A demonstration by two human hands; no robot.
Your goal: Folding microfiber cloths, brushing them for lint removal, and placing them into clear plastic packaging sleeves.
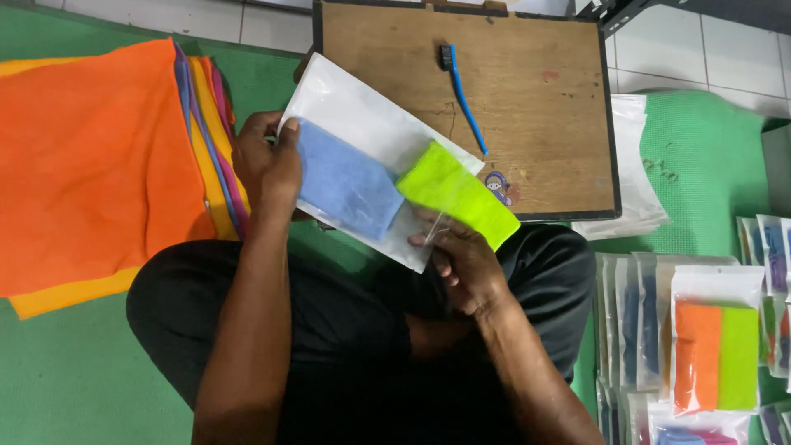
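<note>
My left hand (265,165) grips the left edge of a clear plastic pouch (362,111) held over my lap. A folded blue cloth (346,183) lies inside the pouch. My right hand (461,257) holds the pouch's lower right end together with a folded lime-green cloth (457,196), which sits partly in the pouch's mouth and sticks out to the right.
A small wooden table (544,99) stands ahead with a blue brush (464,97) on it. A stack of orange and other coloured cloths (99,165) lies at left on a green mat (74,371). Empty pouches (636,165) and several filled packs (715,346) lie at right.
</note>
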